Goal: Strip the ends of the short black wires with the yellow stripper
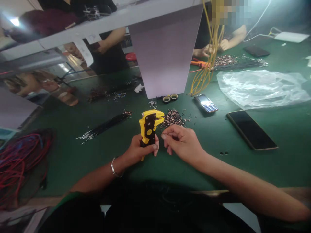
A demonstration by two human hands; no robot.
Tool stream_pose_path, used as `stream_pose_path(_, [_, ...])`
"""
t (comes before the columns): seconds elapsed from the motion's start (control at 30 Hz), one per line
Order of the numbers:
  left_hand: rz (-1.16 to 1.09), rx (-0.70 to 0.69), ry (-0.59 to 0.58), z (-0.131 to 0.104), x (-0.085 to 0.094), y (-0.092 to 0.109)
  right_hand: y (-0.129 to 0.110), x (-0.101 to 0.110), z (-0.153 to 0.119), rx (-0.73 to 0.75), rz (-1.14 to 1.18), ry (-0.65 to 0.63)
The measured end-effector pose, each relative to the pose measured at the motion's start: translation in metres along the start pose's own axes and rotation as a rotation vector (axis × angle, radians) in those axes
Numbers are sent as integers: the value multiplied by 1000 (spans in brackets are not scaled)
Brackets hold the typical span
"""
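Note:
My left hand [143,147] is wrapped round a yellow and black wire stripper [148,127], held upright with its jaws pointing right. Close by on the right, my right hand [182,140] has its thumb and fingertips pinched together; whatever is in the pinch is too small to make out. Just behind the two hands lies a pile of short black wire offcuts with copper ends [173,118]. To the left, a bundle of thin black wires [107,125] lies on the green table [194,174], silvery ends toward me.
At right lie a smartphone [251,129], a keypad phone [206,103] and a clear plastic bag [262,87]. Two tape rolls [170,97] sit by a pale upright panel [167,55]. Yellow cables [204,71] hang beside it. Red cables [21,161] are coiled at left. Other people's hands [213,48] work opposite.

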State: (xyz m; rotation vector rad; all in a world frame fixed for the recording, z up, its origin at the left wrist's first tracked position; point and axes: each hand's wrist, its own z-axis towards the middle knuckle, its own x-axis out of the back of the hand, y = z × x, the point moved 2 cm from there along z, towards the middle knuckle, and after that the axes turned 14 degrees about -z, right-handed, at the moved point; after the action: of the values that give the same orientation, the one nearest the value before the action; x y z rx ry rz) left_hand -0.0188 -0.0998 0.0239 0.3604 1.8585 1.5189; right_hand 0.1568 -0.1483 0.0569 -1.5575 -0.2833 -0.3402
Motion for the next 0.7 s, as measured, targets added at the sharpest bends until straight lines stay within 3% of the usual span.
stream_pose_path(0.37, [-235,56,-124,7,7,-1,6,18,10,35,120,71])
stream_pose_path(0.7, [-236,129,-283,8,8,5,5,38,20,49,233,51])
